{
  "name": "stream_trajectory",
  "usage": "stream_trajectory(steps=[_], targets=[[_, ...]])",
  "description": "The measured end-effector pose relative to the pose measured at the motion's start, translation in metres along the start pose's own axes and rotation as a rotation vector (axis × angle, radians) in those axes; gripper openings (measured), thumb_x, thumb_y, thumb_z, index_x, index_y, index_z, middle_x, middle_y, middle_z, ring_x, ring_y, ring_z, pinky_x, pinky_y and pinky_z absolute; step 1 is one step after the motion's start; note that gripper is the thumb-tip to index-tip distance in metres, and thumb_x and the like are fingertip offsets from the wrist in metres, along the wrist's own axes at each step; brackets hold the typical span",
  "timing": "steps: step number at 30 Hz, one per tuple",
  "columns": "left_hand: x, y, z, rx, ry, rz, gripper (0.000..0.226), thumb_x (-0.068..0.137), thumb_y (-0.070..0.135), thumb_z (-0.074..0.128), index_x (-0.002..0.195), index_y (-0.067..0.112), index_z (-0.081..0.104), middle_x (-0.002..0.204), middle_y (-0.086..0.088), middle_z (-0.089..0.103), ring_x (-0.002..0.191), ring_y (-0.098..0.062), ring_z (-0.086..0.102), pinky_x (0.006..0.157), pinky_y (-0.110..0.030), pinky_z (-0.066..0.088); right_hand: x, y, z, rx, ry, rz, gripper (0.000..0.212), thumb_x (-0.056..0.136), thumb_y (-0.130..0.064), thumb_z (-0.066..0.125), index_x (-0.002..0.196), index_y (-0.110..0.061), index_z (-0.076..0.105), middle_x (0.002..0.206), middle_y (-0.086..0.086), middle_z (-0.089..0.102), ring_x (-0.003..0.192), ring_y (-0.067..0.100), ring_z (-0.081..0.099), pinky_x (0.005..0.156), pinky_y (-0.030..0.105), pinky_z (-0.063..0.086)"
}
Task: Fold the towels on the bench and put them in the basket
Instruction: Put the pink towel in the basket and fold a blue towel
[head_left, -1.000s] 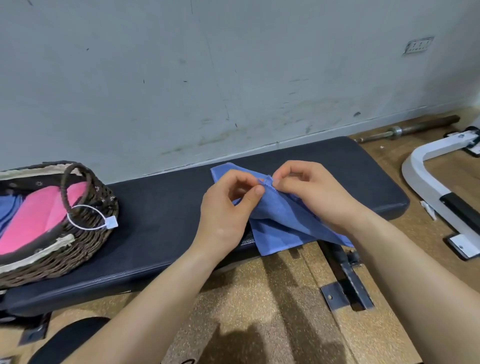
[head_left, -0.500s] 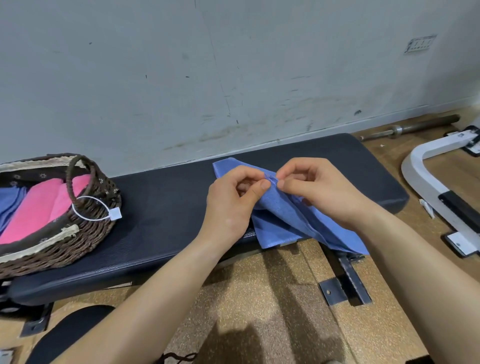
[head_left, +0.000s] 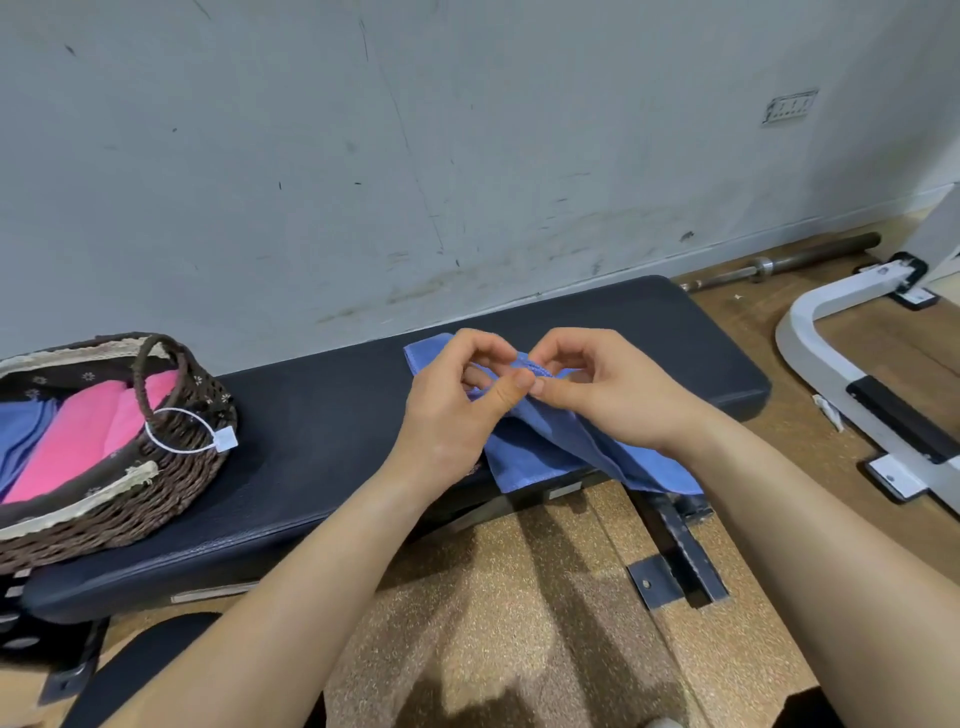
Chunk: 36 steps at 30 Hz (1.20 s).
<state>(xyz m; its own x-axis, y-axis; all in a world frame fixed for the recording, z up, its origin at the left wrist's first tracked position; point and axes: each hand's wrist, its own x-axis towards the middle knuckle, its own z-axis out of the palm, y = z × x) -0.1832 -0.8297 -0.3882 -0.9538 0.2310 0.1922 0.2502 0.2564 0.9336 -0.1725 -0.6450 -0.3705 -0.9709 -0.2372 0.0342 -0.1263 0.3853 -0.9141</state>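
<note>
A blue towel (head_left: 545, 447) lies on the right half of the black padded bench (head_left: 322, 415), its lower edge hanging over the bench's front. My left hand (head_left: 457, 410) and my right hand (head_left: 608, 395) meet above it, and each pinches the same raised edge of the towel between thumb and fingers. At the left end of the bench stands a brown wicker basket (head_left: 171, 483) with a loop handle. Folded pink towels (head_left: 88, 436) and a blue towel (head_left: 21, 431) lie inside it.
A grey scuffed wall runs close behind the bench. On the wooden floor to the right lie a barbell bar (head_left: 789, 260) and a white metal frame (head_left: 841, 364). The bench's steel foot (head_left: 675, 571) stands on cork flooring in front of me.
My hands have stayed together on the towel's edge, shifting slightly along it. The view has drifted a little, and the towel's hanging part has settled lower on the right.
</note>
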Motion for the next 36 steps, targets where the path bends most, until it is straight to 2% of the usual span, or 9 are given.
stream_trajectory(steps=[2, 4, 6, 9, 13, 18, 25, 29, 36], targets=[[0.003, -0.009, -0.01, 0.178, -0.146, 0.002, 0.028, 0.079, 0.043, 0.077, 0.099, 0.034, 0.06, 0.098, 0.02, 0.065, 0.09, -0.004, 0.058, 0.08, -0.02, 0.047, -0.003, -0.002, -0.002, 0.011, 0.005, -0.002, 0.003, 0.093, -0.02, 0.066, 0.091, -0.018, 0.066, 0.09, 0.0, 0.07, 0.086, 0.019, 0.065, 0.088, 0.041, 0.049], [0.005, -0.024, -0.02, 0.554, -0.202, 0.091, 0.028, 0.075, 0.052, 0.074, 0.079, 0.033, 0.053, 0.081, 0.013, 0.06, 0.078, -0.006, 0.052, 0.073, -0.03, 0.042, -0.01, -0.006, -0.004, 0.075, 0.003, 0.003, 0.005, 0.093, -0.021, 0.062, 0.091, -0.016, 0.062, 0.09, 0.004, 0.071, 0.086, 0.021, 0.065, 0.087, 0.042, 0.048], [0.003, -0.036, -0.032, 0.779, -0.2, 0.12, 0.035, 0.08, 0.044, 0.072, 0.068, 0.035, 0.041, 0.067, 0.013, 0.05, 0.067, -0.007, 0.044, 0.074, -0.034, 0.035, -0.02, -0.009, -0.006, 0.117, 0.007, -0.004, 0.008, 0.094, -0.023, 0.059, 0.092, -0.015, 0.059, 0.084, 0.008, 0.067, 0.08, 0.02, 0.06, 0.08, 0.039, 0.045], [-0.005, -0.045, -0.057, 0.913, -0.221, 0.025, 0.018, 0.087, 0.038, 0.065, 0.079, 0.038, 0.05, 0.077, 0.014, 0.056, 0.077, -0.007, 0.05, 0.092, -0.038, 0.038, -0.034, -0.015, -0.007, 0.164, 0.067, -0.002, 0.01, 0.099, -0.022, 0.055, 0.093, -0.014, 0.056, 0.077, 0.015, 0.056, 0.074, 0.023, 0.052, 0.071, 0.036, 0.04], [-0.02, -0.036, -0.096, 0.668, -0.203, -0.089, 0.014, 0.088, 0.039, 0.065, 0.083, 0.026, 0.065, 0.083, 0.006, 0.059, 0.075, -0.012, 0.054, 0.075, -0.033, 0.044, -0.045, -0.02, -0.011, 0.131, 0.259, 0.007, 0.015, 0.099, -0.029, 0.055, 0.092, -0.016, 0.053, 0.072, 0.012, 0.046, 0.069, 0.022, 0.04, 0.069, 0.038, 0.032], [-0.037, 0.002, -0.147, 0.368, -0.157, -0.105, 0.012, 0.089, 0.033, 0.071, 0.081, 0.025, 0.067, 0.07, 0.011, 0.064, 0.066, -0.005, 0.054, 0.068, -0.029, 0.043, -0.052, -0.031, -0.014, 0.007, 0.38, 0.039, 0.02, 0.083, -0.053, 0.055, 0.088, -0.034, 0.057, 0.089, 0.012, 0.07, 0.084, 0.034, 0.066, 0.078, 0.054, 0.05], [-0.023, 0.03, -0.187, 0.447, -0.224, -0.175, 0.006, 0.085, 0.023, 0.076, 0.085, 0.02, 0.071, 0.071, 0.016, 0.07, 0.063, 0.003, 0.06, 0.058, -0.012, 0.044, -0.029, -0.045, -0.023, -0.496, 0.412, 0.019, 0.01, 0.101, -0.032, 0.051, 0.1, -0.022, 0.05, 0.075, -0.001, 0.066, 0.079, 0.026, 0.058, 0.07, 0.043, 0.047], [0.002, 0.014, -0.194, 0.534, -0.226, -0.218, 0.003, 0.088, 0.02, 0.073, 0.087, 0.019, 0.072, 0.075, 0.008, 0.071, 0.067, -0.007, 0.061, 0.06, -0.017, 0.044, 0.01, -0.033, -0.03, -0.466, 0.42, 0.127, 0.011, 0.101, -0.026, 0.053, 0.094, -0.018, 0.049, 0.071, 0.004, 0.065, 0.073, 0.027, 0.055, 0.062, 0.037, 0.034], [0.077, -0.049, -0.182, 0.42, 0.145, -0.354, 0.013, 0.087, 0.026, 0.075, 0.084, 0.018, 0.065, 0.071, -0.009, 0.068, 0.049, -0.015, 0.061, 0.061, -0.027, 0.049, 0.102, 0.0, -0.032, -0.029, 0.481, 0.334, 0.019, 0.099, -0.013, 0.057, 0.083, -0.016, 0.048, 0.08, 0.006, 0.057, 0.057, 0.016, 0.063, 0.052, 0.032, 0.053]])
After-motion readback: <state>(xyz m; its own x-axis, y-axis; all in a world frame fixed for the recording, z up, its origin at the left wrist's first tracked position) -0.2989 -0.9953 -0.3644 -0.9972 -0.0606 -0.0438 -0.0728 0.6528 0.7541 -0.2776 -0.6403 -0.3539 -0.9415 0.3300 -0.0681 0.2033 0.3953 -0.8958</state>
